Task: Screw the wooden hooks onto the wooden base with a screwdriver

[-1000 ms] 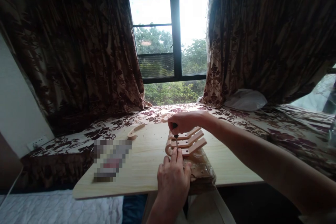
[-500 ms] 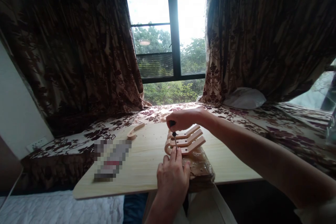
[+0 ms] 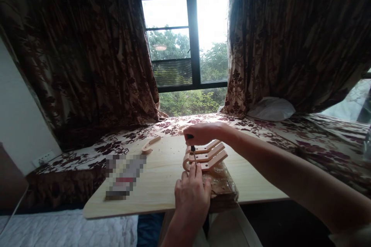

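My right hand (image 3: 199,133) is closed around the black handle of a screwdriver (image 3: 195,156), which points almost straight down. Its tip reaches the nearest of three bent wooden hooks (image 3: 216,161), where my left fingertips partly hide it. These pale hooks stand side by side with dark holes in their flat parts. My left hand (image 3: 191,193) lies palm down with fingers stretched out, fingertips against the nearest hook beside the screwdriver tip. Below the hooks is a brown, tape-wrapped block (image 3: 224,186).
A light wooden table (image 3: 153,197) carries another curved wooden hook (image 3: 150,145) and a blurred-out flat item (image 3: 126,177) on the left. Small crumbs dot the surface. Behind are a floral-covered ledge (image 3: 116,139), patterned curtains (image 3: 110,58), a window (image 3: 194,46) and a white bag (image 3: 271,109).
The whole view shifts slightly to the right. My right wrist turns a little at the screwdriver, while my left hand and the hooks keep their places.
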Demonstrator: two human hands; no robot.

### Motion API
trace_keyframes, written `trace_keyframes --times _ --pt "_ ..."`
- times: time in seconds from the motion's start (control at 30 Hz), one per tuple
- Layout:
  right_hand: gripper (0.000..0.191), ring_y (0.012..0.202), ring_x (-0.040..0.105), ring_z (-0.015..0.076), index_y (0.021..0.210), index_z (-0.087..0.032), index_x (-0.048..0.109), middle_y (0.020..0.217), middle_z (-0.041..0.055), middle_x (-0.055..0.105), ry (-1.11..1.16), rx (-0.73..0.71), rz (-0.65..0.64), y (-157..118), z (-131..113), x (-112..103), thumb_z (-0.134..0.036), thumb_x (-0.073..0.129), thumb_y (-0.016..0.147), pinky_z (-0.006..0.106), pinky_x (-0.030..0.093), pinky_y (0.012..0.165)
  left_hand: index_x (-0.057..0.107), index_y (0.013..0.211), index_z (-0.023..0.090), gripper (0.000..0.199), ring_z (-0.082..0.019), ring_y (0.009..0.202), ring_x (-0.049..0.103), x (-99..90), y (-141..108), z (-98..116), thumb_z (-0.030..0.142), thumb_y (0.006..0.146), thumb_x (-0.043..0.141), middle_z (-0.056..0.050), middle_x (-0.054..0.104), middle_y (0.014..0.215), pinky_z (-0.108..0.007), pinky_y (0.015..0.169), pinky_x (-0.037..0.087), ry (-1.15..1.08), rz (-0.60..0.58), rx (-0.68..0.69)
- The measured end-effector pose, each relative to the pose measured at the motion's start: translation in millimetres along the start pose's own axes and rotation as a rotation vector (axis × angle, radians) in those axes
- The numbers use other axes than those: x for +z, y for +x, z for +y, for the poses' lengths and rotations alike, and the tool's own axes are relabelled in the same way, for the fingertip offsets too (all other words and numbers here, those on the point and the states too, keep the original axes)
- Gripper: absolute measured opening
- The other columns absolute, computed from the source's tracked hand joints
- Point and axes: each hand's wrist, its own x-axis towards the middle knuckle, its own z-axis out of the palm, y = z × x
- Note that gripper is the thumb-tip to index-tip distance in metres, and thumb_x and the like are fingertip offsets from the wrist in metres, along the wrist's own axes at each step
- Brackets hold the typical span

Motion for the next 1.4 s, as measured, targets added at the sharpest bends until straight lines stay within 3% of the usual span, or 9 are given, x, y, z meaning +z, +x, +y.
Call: trace_keyframes --times 0.17,0.33,0.6,0.87,1.07,1.4 --pt "0.028 0.088 0.058 0.0188 0.111 -0.015 0.055 0.108 0.0076 0.057 -0.032 0.054 0.02 0 -3 1 -0.032 0.051 0.089 0.038 0.05 0.074 0.045 0.128 0.015 0.044 -0.027 0.103 0.052 -0.5 -1 0 0.031 0.087 0.039 -0.006 0.049 0.132 -0.043 0.081 0.045 0.004 0.008 -0.004" --pt "0.026 0.087 0.058 0.0182 0.108 -0.015 0.056 0.105 0.0068 0.058 -0.035 -0.014 -0.018 -4 -10 -8 -0.032 0.052 0.089 0.037 0.05 0.073 0.044 0.128 0.015 0.044 -0.027 0.104 0.052 1.3 -1 -1 0.031 0.087 0.04 -0.006 0.049 0.133 -0.043 0.082 0.045 0.007 0.012 -0.004" --pt "0.028 0.089 0.058 0.019 0.111 -0.015 0.054 0.108 0.0077 0.057 -0.045 0.064 0.037 6 -2 7 -0.032 0.051 0.089 0.038 0.049 0.074 0.043 0.129 0.016 0.045 -0.026 0.101 0.053 2.6 -1 0 0.03 0.086 0.041 -0.004 0.049 0.132 -0.043 0.08 0.046 0.016 0.008 -0.012" --pt "0.026 0.089 0.058 0.0188 0.109 -0.015 0.056 0.107 0.0072 0.058 0.03 -0.019 -0.072 -1 -8 -11 -0.031 0.053 0.088 0.038 0.049 0.074 0.042 0.13 0.015 0.045 -0.026 0.105 0.052 2.5 -1 1 0.031 0.088 0.039 -0.006 0.048 0.133 -0.043 0.085 0.044 0.019 0.009 -0.01" --pt "0.03 0.092 0.057 0.0204 0.114 -0.016 0.053 0.112 0.0082 0.055 0.035 0.047 -0.023 4 -7 -1 -0.032 0.052 0.089 0.04 0.049 0.076 0.043 0.129 0.016 0.044 -0.025 0.105 0.052 2.7 0 1 0.031 0.088 0.04 -0.006 0.048 0.133 -0.043 0.086 0.044 0.014 0.007 -0.016" --pt "0.029 0.092 0.057 0.0203 0.113 -0.016 0.054 0.112 0.0081 0.055 0.027 0.029 -0.022 3 -6 -10 -0.031 0.053 0.088 0.04 0.049 0.076 0.043 0.129 0.015 0.045 -0.025 0.103 0.052 4.4 0 0 0.032 0.088 0.039 -0.005 0.05 0.131 -0.043 0.083 0.045 0.026 0.021 -0.002"
